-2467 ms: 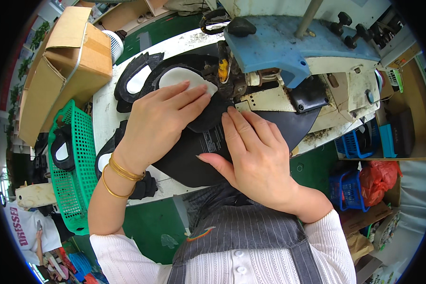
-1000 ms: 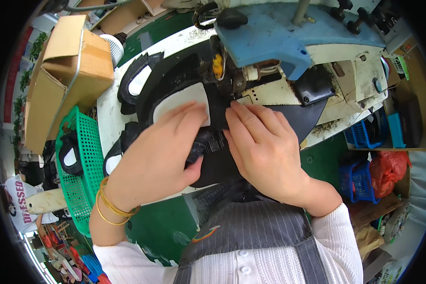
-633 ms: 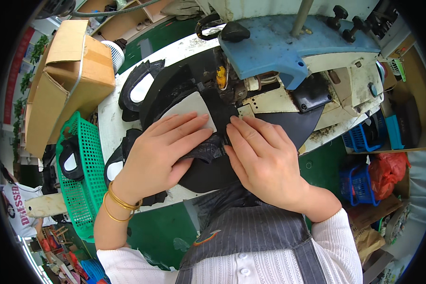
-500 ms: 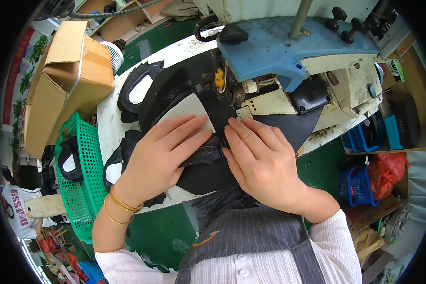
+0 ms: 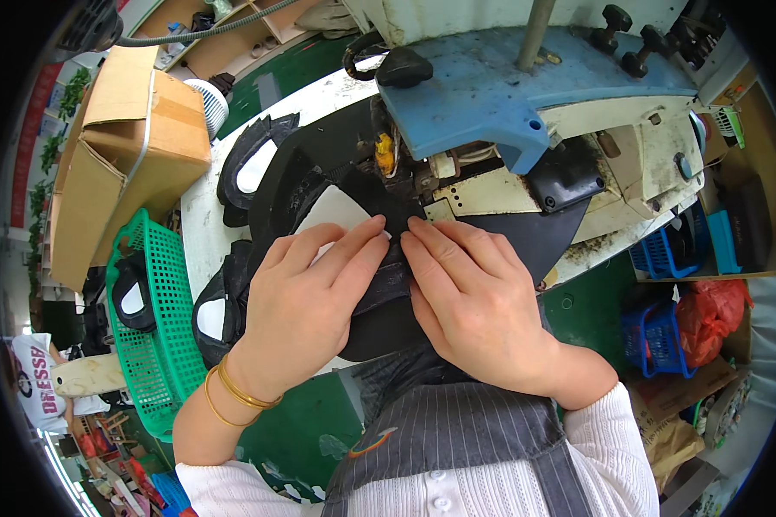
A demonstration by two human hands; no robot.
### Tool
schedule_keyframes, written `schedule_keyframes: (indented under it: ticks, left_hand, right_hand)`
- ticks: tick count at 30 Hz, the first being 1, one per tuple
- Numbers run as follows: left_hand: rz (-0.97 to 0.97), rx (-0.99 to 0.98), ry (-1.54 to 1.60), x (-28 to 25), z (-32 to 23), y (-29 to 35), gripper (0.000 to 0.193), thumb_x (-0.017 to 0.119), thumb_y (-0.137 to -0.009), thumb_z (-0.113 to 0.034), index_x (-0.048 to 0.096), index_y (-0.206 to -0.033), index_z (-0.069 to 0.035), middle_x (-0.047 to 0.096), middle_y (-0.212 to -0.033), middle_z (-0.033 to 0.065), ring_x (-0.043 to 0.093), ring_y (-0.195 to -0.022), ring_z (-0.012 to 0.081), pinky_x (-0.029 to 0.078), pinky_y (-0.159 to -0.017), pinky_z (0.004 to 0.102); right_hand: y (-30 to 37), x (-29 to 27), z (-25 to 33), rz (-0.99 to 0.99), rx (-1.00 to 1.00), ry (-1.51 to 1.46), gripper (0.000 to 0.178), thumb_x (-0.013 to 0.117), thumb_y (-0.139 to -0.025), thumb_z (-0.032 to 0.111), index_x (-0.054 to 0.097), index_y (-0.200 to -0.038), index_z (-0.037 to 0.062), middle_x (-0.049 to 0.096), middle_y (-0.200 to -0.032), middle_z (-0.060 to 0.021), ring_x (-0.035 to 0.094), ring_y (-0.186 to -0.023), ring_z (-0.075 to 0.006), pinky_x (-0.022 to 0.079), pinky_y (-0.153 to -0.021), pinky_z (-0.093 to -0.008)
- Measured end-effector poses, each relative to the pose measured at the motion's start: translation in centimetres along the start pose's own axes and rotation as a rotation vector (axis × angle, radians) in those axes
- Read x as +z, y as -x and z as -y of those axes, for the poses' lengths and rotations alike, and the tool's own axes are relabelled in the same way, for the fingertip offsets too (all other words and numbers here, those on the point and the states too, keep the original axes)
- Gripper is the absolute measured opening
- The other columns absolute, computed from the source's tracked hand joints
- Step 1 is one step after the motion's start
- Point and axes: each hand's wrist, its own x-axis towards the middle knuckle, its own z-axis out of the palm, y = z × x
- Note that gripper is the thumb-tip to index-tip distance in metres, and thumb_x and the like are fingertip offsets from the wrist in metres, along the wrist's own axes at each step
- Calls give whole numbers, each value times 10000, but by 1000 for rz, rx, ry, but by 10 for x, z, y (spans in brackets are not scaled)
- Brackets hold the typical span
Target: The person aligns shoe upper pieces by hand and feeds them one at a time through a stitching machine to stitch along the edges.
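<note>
- The left hand (image 5: 306, 302) arches palm down, fingers close together, their tips at the edge of a white panel (image 5: 334, 209); its thumb is mostly hidden, so whether it pinches anything cannot be told.
- The right hand (image 5: 478, 297) lies palm down just beside it, fingers side by side and stretched forward, tips on black material; a pinch cannot be made out here either.
- Under and between the hands is a black padded piece (image 5: 386, 289), in front of the machine's blue arm (image 5: 457, 95).
- Its white panel runs from beneath the left hand up and to the right; a straight edge slants down toward the right fingertips. The covered part leaves the full long axis uncertain.
- The piece looks soft, with a thick, wrinkled dark border around the pale, flat panel.
- Left of it, on the white worktable (image 5: 200, 207), two similar black pieces with white centres lie apart: an upper one (image 5: 257, 164), slanting up and right, and a lower one (image 5: 215, 317).
- Farther left, a green perforated basket (image 5: 159, 332) holds another such piece, roughly upright; behind stands a cardboard box (image 5: 103, 172), contents hidden.
- At far right, a blue basket (image 5: 660, 340) sits beside a red plastic bag (image 5: 714, 319).
</note>
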Motion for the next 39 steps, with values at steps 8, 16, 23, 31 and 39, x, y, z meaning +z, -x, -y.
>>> schedule_keyframes:
  ticks: [8, 16, 23, 31, 39]
  left_hand:
    - [52, -19, -96, -5, -14, -8, 403, 568, -721, -75, 612, -1111, 19, 633, -1194, 107, 588, -960, 232, 470, -760, 329]
    - [42, -91, -118, -5, -36, -19, 409, 578, -716, -101, 586, -1085, 74, 648, -1102, 173, 572, -857, 227, 484, -704, 311]
    - [51, -172, -135, 0, -51, -34, 422, 600, -686, -81, 578, -1073, 85, 649, -1083, 209, 583, -837, 238, 507, -721, 306]
    - [49, -193, -61, -3, -51, -39, 429, 606, -694, -56, 581, -1099, 84, 640, -1104, 212, 623, -896, 260, 550, -729, 310]
    - [-3, -187, 85, -2, -42, -36, 481, 620, -651, 24, 594, -1130, 67, 643, -1033, 180, 648, -912, 279, 563, -716, 335]
  right_hand:
    - [0, -9, -1, 69, 43, -78, 446, 650, -690, 77, 595, -1107, -73, 604, -1154, -172, 568, -1067, -276, 462, -869, -360]
    - [8, -17, -4, 84, 99, -142, 491, 707, -706, 82, 578, -1149, -83, 594, -1177, -177, 564, -1078, -301, 464, -863, -380]
    - [11, -21, -11, 30, 138, -159, 512, 732, -680, 91, 588, -1139, -86, 610, -1153, -184, 580, -1055, -315, 479, -826, -397]
    - [11, -20, -11, -21, 153, -156, 502, 737, -681, 83, 593, -1129, -92, 614, -1136, -199, 590, -1035, -324, 489, -812, -395]
    - [12, -16, -10, -56, 165, -148, 485, 733, -707, 90, 588, -1132, -94, 617, -1115, -191, 589, -1016, -328, 490, -800, -403]
